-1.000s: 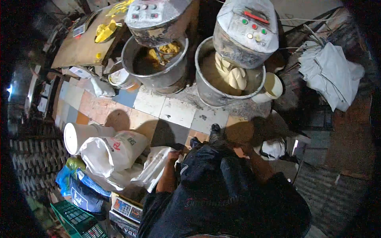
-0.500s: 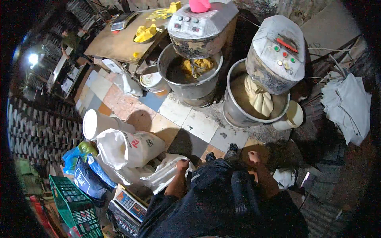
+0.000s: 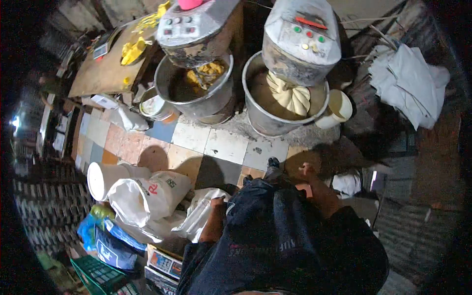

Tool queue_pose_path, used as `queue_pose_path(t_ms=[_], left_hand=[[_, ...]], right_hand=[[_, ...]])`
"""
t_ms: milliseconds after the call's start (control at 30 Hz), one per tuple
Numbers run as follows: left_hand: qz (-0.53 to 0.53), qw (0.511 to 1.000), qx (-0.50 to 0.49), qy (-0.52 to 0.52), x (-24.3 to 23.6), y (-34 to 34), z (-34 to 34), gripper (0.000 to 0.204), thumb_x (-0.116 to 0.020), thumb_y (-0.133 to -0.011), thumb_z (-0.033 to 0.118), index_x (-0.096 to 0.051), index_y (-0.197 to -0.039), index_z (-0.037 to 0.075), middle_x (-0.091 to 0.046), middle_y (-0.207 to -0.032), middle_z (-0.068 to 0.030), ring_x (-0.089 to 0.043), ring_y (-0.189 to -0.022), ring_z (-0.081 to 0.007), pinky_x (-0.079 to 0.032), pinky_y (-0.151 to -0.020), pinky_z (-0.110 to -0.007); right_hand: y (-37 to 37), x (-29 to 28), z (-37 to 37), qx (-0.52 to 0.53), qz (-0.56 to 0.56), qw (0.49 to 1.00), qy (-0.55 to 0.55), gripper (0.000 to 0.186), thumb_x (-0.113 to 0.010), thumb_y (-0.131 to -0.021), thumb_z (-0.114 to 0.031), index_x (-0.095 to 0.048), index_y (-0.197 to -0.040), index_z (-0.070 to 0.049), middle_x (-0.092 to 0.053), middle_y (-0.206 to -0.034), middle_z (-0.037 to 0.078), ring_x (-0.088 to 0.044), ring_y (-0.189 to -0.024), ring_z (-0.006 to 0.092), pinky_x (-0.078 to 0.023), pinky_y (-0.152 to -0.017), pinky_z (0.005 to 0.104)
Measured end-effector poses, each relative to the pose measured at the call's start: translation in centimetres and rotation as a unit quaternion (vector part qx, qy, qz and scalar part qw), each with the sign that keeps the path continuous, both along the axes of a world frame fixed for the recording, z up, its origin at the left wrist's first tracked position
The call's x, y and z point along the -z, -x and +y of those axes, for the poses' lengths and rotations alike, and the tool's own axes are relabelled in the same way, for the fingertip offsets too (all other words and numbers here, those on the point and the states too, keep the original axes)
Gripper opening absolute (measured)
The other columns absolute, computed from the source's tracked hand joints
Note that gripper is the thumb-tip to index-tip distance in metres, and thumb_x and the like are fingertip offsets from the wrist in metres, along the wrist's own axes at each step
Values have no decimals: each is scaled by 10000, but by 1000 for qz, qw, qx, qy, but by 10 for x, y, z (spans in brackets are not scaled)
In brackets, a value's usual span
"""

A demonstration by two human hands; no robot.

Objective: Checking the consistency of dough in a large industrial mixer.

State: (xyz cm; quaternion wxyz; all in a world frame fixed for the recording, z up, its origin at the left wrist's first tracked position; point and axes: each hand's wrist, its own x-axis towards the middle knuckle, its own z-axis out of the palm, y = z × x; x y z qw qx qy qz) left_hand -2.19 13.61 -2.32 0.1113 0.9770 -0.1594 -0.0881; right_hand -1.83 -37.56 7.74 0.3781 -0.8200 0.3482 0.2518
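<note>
Minding the mixing, it seems, you face pale dough point(image 3: 289, 96) in its metal bowl point(image 3: 265, 126), left hand point(image 3: 217, 202) near the white sack point(image 3: 197, 215), right hand point(image 3: 307, 170) low, both grips unclear, and reaching in calls for stepping closer.

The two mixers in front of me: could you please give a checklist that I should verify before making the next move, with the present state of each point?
1. Left mixer and right mixer stopped: cannot tell.
2. Top of the left mixer bare: not ok, a pink object is on it.
3. Yellow mass inside the left bowl: ok.
4. Pale dough inside the right bowl: ok.
5. Right hand away from both bowls: ok, it is in front of the body.
6. Left hand away from both bowls: ok, it is beside the white sacking; whether it grips this, cannot tell.
</note>
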Motion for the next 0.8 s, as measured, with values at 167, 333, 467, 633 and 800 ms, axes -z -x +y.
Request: queue_pose_path(t_ms=[167, 333, 467, 633, 800], left_hand=[[143, 989, -30, -26, 63, 3, 27, 302, -565, -808, 448, -680, -790, 169, -648, -741, -83, -619, -643, -232, -452, -498, -404], [265, 940, -108, 186, 16, -33, -13, 409, -554, -850, 442, -664, -740, 64, -669, -756, -116, -625, -628, -326, -477, -567, -401], [-88, 982, 169, -1, 29, -59, 26, 364, -601, -843, 387, -674, -834, 30, -659, -744, -139, -621, -644, -270, -455, -561, -369], [294, 777, -192, 523, -84, -115, -88, 274, -592, -863, 280, -681, -923, 27, -647, -800, -45, -577, -709, -121, -444, -623, -275], [333, 755, -103, 556, -197, -151, -122, 292, -549, -898, 251, -633, -1067, 29, -648, -919, -71, -583, -795, -139, -464, -717, -276]], right_hand=[[8, 8, 10, 12, -45, 998, -51, 193, -674, -789, -155, -638, -892, 4, -592, -715, 64, -513, -547, 128, -419, -507, 317], [3, 5, 18, 49, -173, 970, -161, 184, -722, -737, -99, -654, -872, 6, -630, -709, 77, -560, -550, 126, -442, -484, 291], [-55, -16, 93, -39, -345, 924, -158, 132, -740, -711, -69, -651, -773, 5, -620, -633, 54, -539, -499, 106, -427, -447, 288], [-77, -33, 127, -130, -310, 942, 22, 257, -727, -763, -188, -606, -632, -2, -589, -558, 32, -517, -475, 109, -423, -467, 289], [-108, -91, 160, -104, -231, 952, -170, 332, -644, -852, -270, -573, -644, -21, -560, -546, 37, -495, -486, 101, -408, -470, 302]])
